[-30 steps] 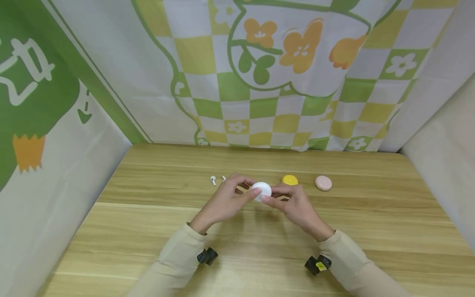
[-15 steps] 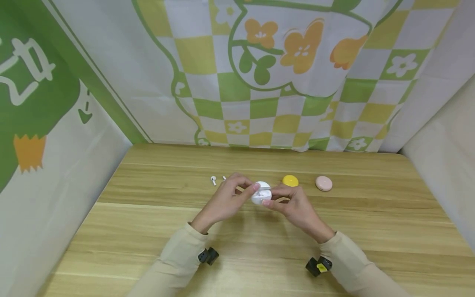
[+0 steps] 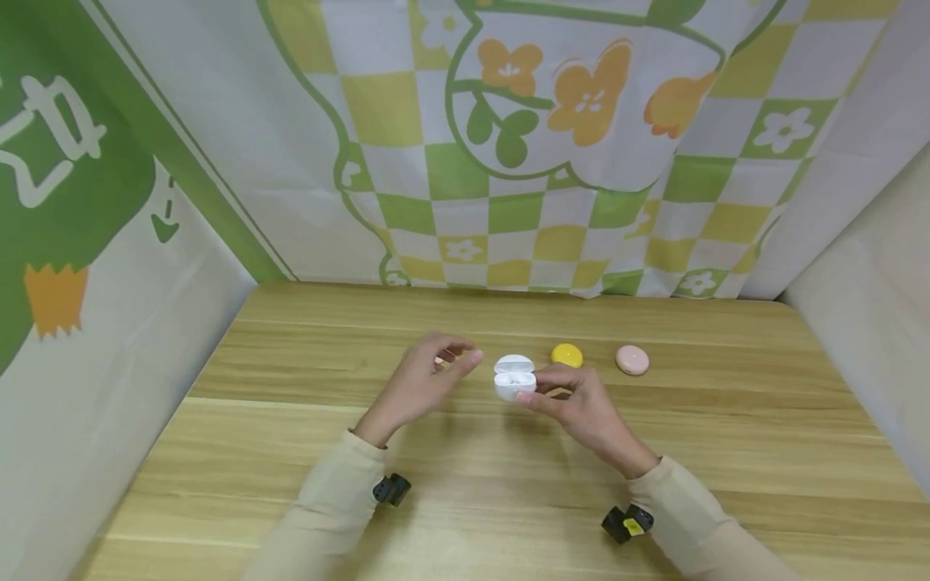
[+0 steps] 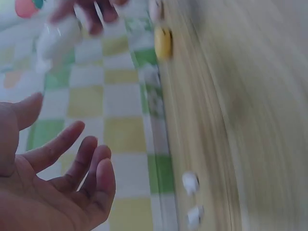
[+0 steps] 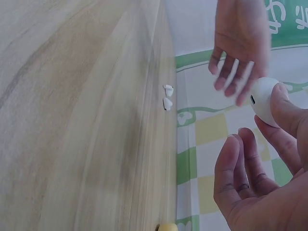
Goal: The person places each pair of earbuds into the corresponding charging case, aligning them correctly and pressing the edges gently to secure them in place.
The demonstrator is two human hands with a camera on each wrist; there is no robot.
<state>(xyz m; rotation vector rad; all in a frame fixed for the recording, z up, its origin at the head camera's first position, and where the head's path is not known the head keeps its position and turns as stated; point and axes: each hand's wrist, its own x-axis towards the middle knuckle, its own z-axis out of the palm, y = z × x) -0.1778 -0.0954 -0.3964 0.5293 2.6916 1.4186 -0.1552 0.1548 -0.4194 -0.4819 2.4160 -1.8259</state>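
Note:
Between thumb and index finger, my right hand (image 3: 581,403) pinches a white earbud case (image 3: 515,389) with its lid swung up. The case is held above the table, and its inside faces me. To its left, my left hand (image 3: 421,379) is in the air with fingers loosely bent and nothing in them, as the left wrist view also shows. Two white earbuds (image 4: 190,183) lie side by side on the table, seen in both wrist views; in the head view the left hand hides them almost fully.
A round yellow case (image 3: 567,355) sits on the wooden table (image 3: 465,500) just behind my right hand. Further right is a round pale pink case (image 3: 632,360). A checked, flowered cloth (image 3: 567,161) hangs along the table's back edge.
The case's lid has gone from closed to fully raised. My left hand has let go of the case and moved left, over the earbuds. The right hand has stayed about where it was.

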